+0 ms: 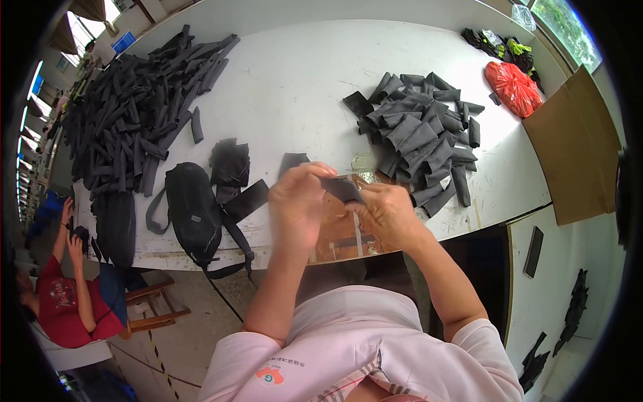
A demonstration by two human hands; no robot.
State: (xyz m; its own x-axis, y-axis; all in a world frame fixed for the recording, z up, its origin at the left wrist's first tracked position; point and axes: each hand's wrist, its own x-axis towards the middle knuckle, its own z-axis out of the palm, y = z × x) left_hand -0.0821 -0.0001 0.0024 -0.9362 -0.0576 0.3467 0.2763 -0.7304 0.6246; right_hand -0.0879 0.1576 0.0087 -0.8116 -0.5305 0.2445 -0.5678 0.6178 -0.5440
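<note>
Between my two hands, above the near edge of the white table (288, 80), is a small dark grey fabric piece (343, 190). My left hand (298, 201) pinches its left end, with the fingers at its upper edge. At the right end, the fingers of my right hand (388, 211) are closed on it, slightly blurred. Below the hands lies a brown taped board (335, 231). Another dark fabric piece (293, 161) lies just beyond my left hand. To the right is a heap of short dark fabric pieces (422, 127).
A large pile of long dark fabric tubes (127, 107) covers the far left. A black bag with straps (193, 213) and a stack of dark pieces (230, 164) stand left of my hands. A red plastic bag (513, 88) and cardboard (576, 147) are at right. A person in red (77, 301) sits left.
</note>
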